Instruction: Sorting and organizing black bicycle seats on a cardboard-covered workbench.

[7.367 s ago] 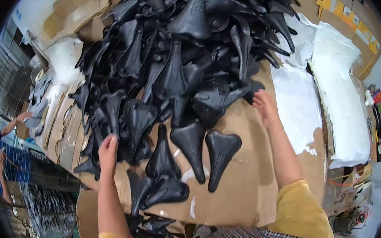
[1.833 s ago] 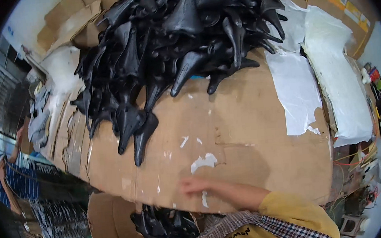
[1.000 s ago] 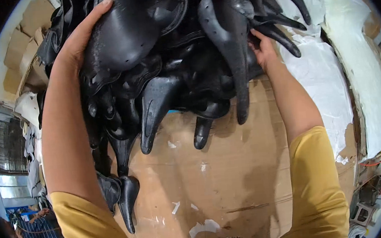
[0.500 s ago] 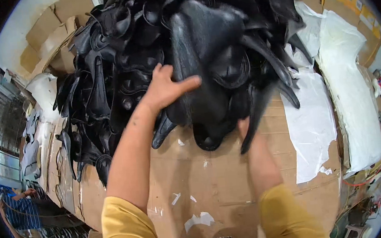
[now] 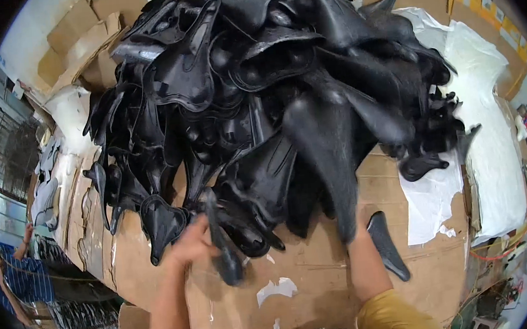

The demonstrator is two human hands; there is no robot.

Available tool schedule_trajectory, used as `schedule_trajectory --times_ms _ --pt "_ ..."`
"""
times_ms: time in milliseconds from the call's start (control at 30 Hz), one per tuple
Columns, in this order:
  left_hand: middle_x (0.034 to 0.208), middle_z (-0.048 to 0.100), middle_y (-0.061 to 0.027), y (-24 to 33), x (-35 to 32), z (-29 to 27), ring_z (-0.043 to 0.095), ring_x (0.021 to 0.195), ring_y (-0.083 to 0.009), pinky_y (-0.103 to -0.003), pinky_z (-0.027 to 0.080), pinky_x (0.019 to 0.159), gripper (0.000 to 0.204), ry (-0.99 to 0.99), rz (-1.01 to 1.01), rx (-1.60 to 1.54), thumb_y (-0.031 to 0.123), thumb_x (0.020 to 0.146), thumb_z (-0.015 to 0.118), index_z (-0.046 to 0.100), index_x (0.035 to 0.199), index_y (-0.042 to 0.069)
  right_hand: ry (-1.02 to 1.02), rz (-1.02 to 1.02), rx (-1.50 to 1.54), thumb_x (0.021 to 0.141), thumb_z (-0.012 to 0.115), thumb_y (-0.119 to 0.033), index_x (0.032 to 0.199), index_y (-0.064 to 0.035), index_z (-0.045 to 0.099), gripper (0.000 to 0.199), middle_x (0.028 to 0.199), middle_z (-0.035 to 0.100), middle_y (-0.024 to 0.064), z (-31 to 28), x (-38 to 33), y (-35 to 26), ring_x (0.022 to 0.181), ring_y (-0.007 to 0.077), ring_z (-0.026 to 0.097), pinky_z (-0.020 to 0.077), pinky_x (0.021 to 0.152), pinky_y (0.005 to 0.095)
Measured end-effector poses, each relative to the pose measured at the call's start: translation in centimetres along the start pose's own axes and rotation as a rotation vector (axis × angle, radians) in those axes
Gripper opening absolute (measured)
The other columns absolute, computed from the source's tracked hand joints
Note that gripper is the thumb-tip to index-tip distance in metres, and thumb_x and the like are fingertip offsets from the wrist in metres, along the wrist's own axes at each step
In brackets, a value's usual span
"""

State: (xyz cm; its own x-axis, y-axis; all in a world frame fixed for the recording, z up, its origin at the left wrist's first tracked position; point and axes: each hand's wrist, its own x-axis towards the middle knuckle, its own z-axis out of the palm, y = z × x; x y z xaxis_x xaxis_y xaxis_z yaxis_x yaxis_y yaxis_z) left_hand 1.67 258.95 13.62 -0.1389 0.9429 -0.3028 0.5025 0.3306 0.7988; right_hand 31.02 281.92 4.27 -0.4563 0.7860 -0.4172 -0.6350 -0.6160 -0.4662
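Many black bicycle saddle covers, glossy and hollow, lie in a tangled heap across the cardboard-covered table. At the heap's near left edge is my left hand, blurred by motion, its fingers against a narrow tilted saddle cover that is blurred too; a firm grip cannot be made out. My right hand reaches in at the near right, beside the long nose of a large saddle cover. That cover and the heap hide its fingers. A single small saddle cover lies just right of my right forearm.
White wrapping sheets cover a stack along the right side. Cardboard pieces stand at the far left. Torn white paper scraps stick to the table near me. Another person in a striped blue top is at the lower left.
The heap has slid toward me and spread wider, with covers turned over. My left hand has come nearer and left; my right hand has come slightly nearer. A loose cover now lies at the right.
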Motion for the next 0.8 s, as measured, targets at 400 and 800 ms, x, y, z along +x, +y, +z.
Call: schedule_trajectory --times_ms 400,800 --pt "0.110 0.056 -0.0107 4.7 20.4 -14.5 0.052 0.101 -0.0229 -0.032 0.040 0.087 0.061 0.503 0.270 -0.096 0.039 0.063 0.073 0.056 0.107 0.001 -0.094 0.094 -0.103 0.090 0.040 -0.034 0.128 -0.0092 0.036 0.046 0.129 0.041 0.0076 -3.5 11.7 -6.6 0.118 0.0250 0.038 0.0273 0.102 0.0361" --pt "0.117 0.053 -0.0111 -0.6 22.0 -10.0 0.050 0.107 -0.0271 -0.036 0.040 0.090 0.057 0.835 -0.063 0.831 0.043 0.065 0.063 0.053 0.114 0.016 -0.211 0.165 -0.123 0.089 0.041 -0.035 0.130 -0.0093 0.034 0.048 0.131 0.039 0.0071 -5.0 14.4 -1.7 0.119 0.0252 0.036 0.0263 0.102 0.0373"
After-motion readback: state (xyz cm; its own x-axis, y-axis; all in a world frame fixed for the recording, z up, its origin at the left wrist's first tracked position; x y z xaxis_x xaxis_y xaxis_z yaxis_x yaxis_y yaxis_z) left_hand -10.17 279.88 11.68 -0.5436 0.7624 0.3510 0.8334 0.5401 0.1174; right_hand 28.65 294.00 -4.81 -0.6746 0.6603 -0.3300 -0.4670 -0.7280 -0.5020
